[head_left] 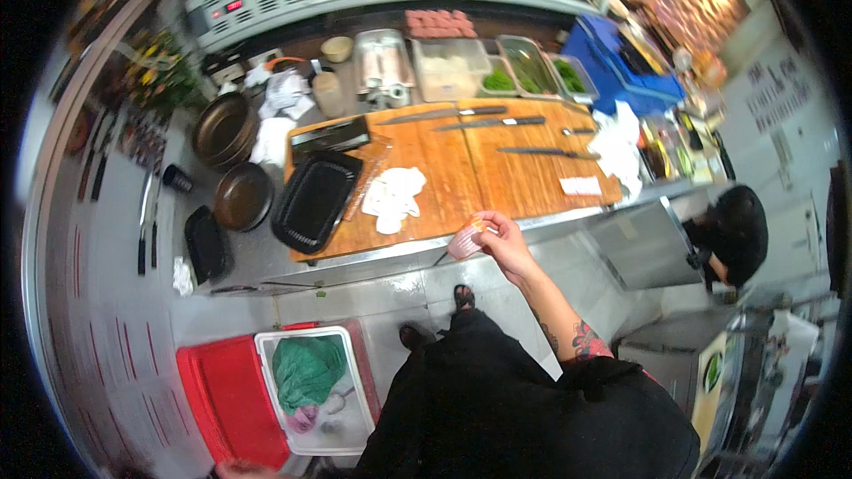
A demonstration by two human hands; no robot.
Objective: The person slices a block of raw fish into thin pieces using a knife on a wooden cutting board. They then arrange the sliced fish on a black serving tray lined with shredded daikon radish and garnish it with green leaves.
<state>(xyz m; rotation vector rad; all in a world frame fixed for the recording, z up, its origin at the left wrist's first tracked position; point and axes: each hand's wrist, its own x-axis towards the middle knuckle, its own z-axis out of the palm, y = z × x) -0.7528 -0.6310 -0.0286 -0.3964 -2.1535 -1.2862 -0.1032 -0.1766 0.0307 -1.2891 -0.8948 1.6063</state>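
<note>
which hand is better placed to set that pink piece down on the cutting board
Right. The right hand already pinches the pink piece at the near edge of the wooden cutting board. The left hand is down by the red cooler, far from the board.

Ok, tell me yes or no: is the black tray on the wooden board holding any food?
No. The black tray at the left end of the wooden board shows only its bare dark inside, with a crumpled white cloth lying beside it.
</note>
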